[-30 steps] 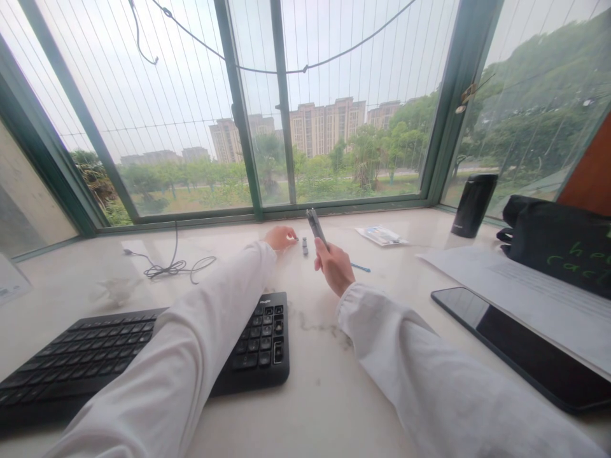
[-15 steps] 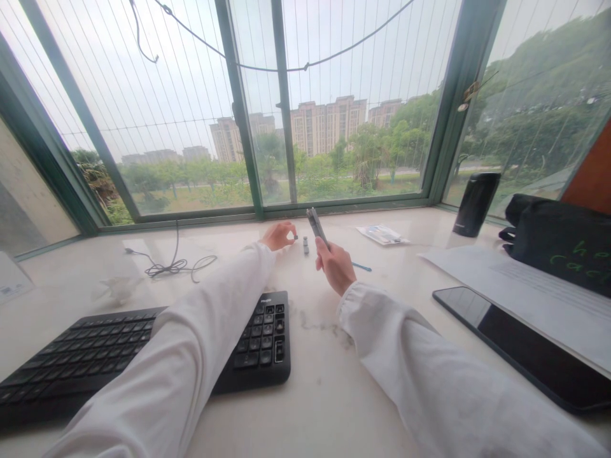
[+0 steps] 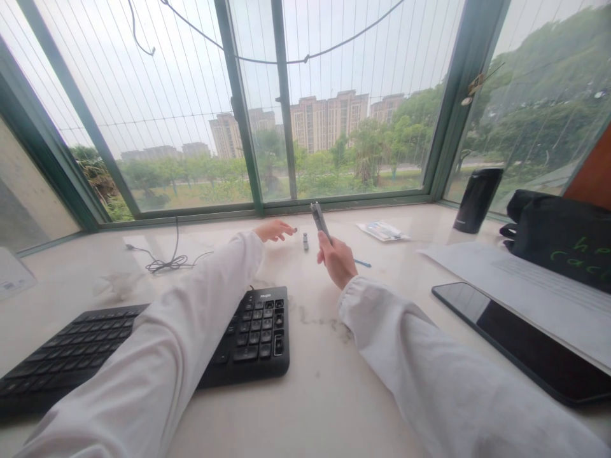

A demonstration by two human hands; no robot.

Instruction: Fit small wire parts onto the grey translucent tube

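My left hand point(image 3: 275, 230) is over the white tabletop with its fingers stretched out to the right and apart. Just past the fingertips lies a small dark piece point(image 3: 295, 229); whether a finger touches it is hard to see. Beside it are small grey cylindrical pieces point(image 3: 306, 241), lined up close together. My right hand point(image 3: 338, 262) is wrapped around a long, slim dark-grey tool point(image 3: 319, 219) with a metallic tip, tilted up and to the left. Its exact kind does not show. A thin blue stick point(image 3: 363, 263) sticks out to the right of this hand.
Under my left sleeve lies a black keyboard point(image 3: 258, 343). A coiled cable point(image 3: 167, 263) and crumpled clear plastic point(image 3: 118, 286) are at left. To the right are a small packet point(image 3: 382, 231), a phone point(image 3: 515, 346), paper sheets point(image 3: 515, 280), a black bag point(image 3: 558, 235) and a black bottle point(image 3: 477, 201).
The fingers of my left hand have gone from a pinch by the small dark piece to stretched out, and the hand has drawn slightly left. My right hand keeps its hold on the tool.
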